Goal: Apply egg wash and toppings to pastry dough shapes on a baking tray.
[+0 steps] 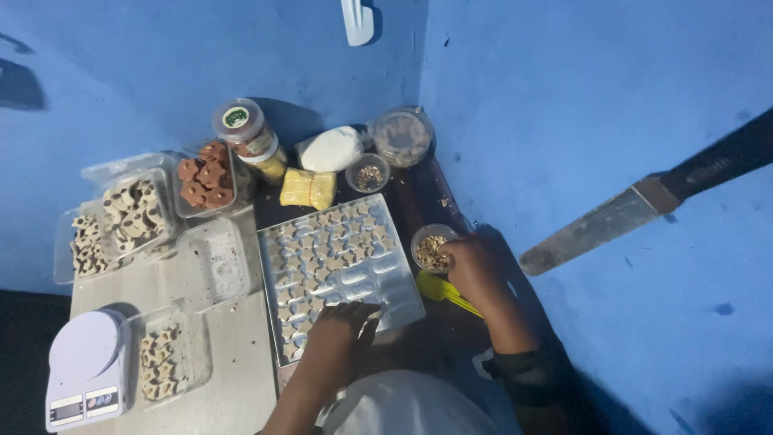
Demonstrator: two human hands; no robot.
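Observation:
A clear mould tray with many small cavities lies in front of me, most of them holding pale star-shaped pieces. My left hand rests on the tray's near edge, fingers bent down onto the cavities; what it holds, if anything, is hidden. My right hand reaches into a small round bowl of chopped nuts just right of the tray, fingertips pinched in the nuts. A yellow tool lies under my right wrist.
Clear boxes of brown and white sweets and an empty box sit left. A white scale stands at near left. A jar, white bag, yellow packet and bowls stand at the back. Blue walls enclose the corner.

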